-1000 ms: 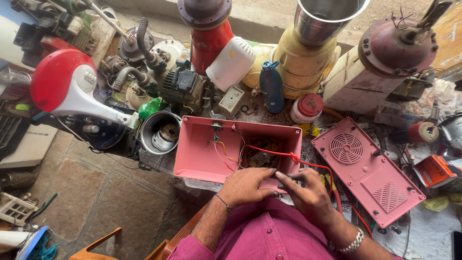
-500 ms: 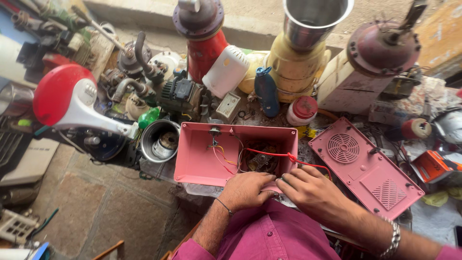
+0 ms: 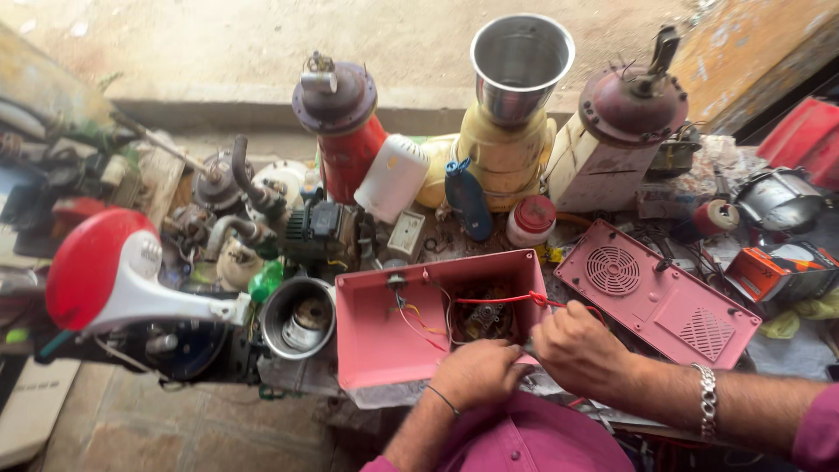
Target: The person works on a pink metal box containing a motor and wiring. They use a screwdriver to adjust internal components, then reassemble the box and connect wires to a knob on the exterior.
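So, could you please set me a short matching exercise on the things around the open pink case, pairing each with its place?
Things:
1. pink vented panel
2. red-lidded jar
3. steel cup
4. red wire

Places:
A. just left of the pink case
B. running across the inside of the case
C. lying flat to the right of the case
D. behind the case, beside the blue bottle

Pairs: 1-C, 2-D, 3-A, 4-B

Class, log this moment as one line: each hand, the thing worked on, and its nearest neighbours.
left hand: on pink open casing front edge | right hand: at red wires | beside: pink vented cover, steel cup
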